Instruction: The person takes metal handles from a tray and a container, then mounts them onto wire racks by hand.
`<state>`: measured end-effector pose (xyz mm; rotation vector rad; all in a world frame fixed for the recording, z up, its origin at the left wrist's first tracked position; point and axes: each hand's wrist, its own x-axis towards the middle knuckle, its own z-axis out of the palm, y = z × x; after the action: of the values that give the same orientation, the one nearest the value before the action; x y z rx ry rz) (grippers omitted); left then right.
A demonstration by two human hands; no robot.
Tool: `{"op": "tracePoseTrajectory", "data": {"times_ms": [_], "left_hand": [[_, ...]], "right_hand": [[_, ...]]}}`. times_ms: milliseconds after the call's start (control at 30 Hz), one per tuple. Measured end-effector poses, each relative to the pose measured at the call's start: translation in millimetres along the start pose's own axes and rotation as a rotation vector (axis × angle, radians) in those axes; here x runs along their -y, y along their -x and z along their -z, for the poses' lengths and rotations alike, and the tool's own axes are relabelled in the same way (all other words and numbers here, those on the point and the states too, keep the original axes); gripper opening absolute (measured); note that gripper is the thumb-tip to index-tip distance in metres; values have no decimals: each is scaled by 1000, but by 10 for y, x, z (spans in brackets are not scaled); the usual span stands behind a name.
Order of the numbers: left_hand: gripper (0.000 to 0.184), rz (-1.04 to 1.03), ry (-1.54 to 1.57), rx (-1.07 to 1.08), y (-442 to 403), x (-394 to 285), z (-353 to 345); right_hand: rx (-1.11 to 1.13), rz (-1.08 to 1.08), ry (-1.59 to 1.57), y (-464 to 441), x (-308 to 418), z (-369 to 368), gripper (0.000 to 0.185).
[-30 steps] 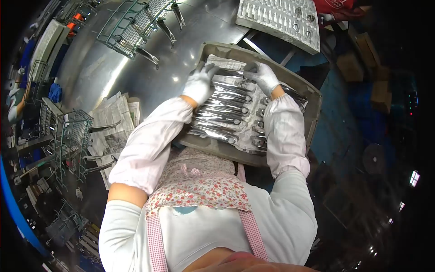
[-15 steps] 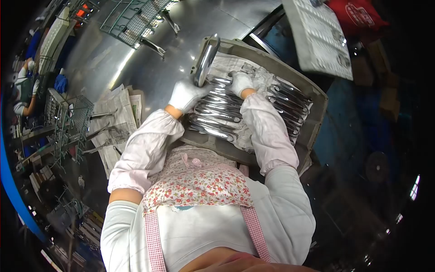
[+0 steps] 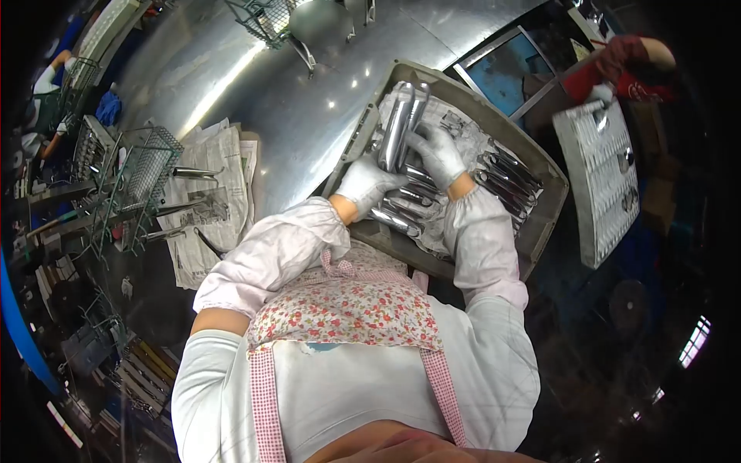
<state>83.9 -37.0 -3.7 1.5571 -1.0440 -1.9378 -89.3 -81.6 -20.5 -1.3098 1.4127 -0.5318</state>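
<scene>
My gloved left hand (image 3: 369, 187) is closed around the lower end of shiny curved metal pieces (image 3: 396, 131), which look like polished handles. At least two of them stand up side by side. My gloved right hand (image 3: 438, 157) is close against their right side, thumb and fingers bent towards them; its fingertips are partly hidden. Below both hands, more polished metal pieces (image 3: 397, 220) lie in a row on newspaper. A second row of metal pieces (image 3: 509, 185) fills the right part of the grey plastic crate (image 3: 549, 212).
A metal worktop (image 3: 309, 131) extends behind the crate. Newspaper sheets (image 3: 204, 255) lie at left beside a green wire basket (image 3: 147, 185) with long metal pieces. Another wire basket (image 3: 262, 19) stands at the back. On the right, a person's red-gloved hand (image 3: 621, 54) is near a white ribbed panel (image 3: 594, 185).
One upright metal piece has become at least two held together. My right hand has come from the row to beside them. The row looks smaller. The white panel has shifted down and right.
</scene>
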Motion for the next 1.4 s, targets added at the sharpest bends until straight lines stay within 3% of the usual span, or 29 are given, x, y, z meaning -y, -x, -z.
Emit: {"op": "tracePoseTrajectory", "data": {"times_ms": [67, 100, 133, 167, 200, 233, 267, 300, 400, 433, 467, 500, 567, 633, 667, 733, 800, 833, 933, 967, 1000, 1067, 1100, 1133, 1167, 1200, 1233, 1267, 1400], "left_hand": [[37, -33, 65, -82, 71, 67, 126], [35, 2, 81, -111, 107, 104, 267], [33, 34, 98, -143, 161, 167, 424], [30, -131, -94, -261, 221, 244, 602], [29, -223, -119, -341, 287, 378, 806], [29, -339, -278, -446, 314, 623, 1067], [30, -442, -442, -564, 372, 859, 1337], [31, -373, -475, -623, 524, 992, 1572], [37, -195, -441, -801, 1116, 1475, 2166], [38, -184, -477, -873, 1335, 1683, 2353], [39, -173, -516, -936, 1564, 1882, 2531], [40, -73, -540, -942, 1825, 2060, 2704], [43, 20, -543, -941, 2357, 2537, 3027], [44, 122, -507, -971, 2856, 3056, 3336], [44, 230, -486, -998, 3079, 3307, 3518], [35, 401, -444, -1085, 3381, 4061, 4067], [23, 290, -110, -1312, 3550, 4368, 4583], [20, 211, 10, -1354, 3552, 4149, 4744], [16, -17, 283, -1513, 3395, 3345, 5430], [17, -90, 208, -1502, 3282, 3136, 5695], [18, -162, 134, -1488, 3165, 2919, 5938], [21, -92, 142, -1281, 2953, 2334, 6250], [23, -159, -263, -1213, 2681, 2440, 6773], [25, -149, -420, -1130, 2504, 2290, 6940], [26, -152, -573, -1050, 2330, 2116, 7088], [28, -74, -485, -986, 2215, 1624, 6917], [25, -369, -533, -938, 1831, 1798, 7305], [26, -253, -611, -809, 1759, 1555, 7237], [41, -109, -787, -520, 1238, 1106, 7053]], "right_hand": [[-115, -53, -354, -40, -221, 8, 43], [-315, 25, 23, -179, -562, 114, 52], [-445, 27, 631, -282, -910, 277, 56], [-410, -403, 895, -188, -736, 296, 62], [-228, -464, 1049, -231, -1063, 409, 67], [-304, -493, 995, -304, -1631, 438, 71], [-148, -482, 1079, -451, -2301, 512, 72], [-156, -610, 1115, -353, -1910, 373, 73], [-147, -576, 1172, -443, -2082, 301, 79], [-231, -672, 1136, -390, -1885, 263, 81], [-343, -704, 1042, -474, -2073, 343, 71], [-213, -428, 1209, -287, -1848, 335, 60], [-503, -234, 558, -258, -1511, 227, 42], [-846, -317, -563, -463, -1454, 166, 30], [-854, -330, -845, -542, -1457, 182, 26], [-806, -238, -1012, -654, -1535, 177, 26], [-1066, -7, -297, -913, -1894, 141, 39], [-1241, 35, 160, -972, -1917, 67, 48], [-896, -71, -966, -964, -1008, -491, 52], [-976, -144, -721, -917, -736, -705, 45], [-943, -143, -762, -1021, -905, -673, 43], [-878, -144, -842, -1274, -1354, -556, 43], [-953, -125, -852, -1221, -1183, -572, 40], [-1028, -104, -858, -1172, -1019, -582, 37], [-1208, -5, -733, -1121, -1005, -474, 37], [-1147, 95, -760, -942, -779, -490, 38], [-1233, 85, -699, -628, -210, -683, 37], [-1315, 79, -639, -394, 188, -855, 36], [-1189, 213, -765, 127, -4, -423, 29]]}}
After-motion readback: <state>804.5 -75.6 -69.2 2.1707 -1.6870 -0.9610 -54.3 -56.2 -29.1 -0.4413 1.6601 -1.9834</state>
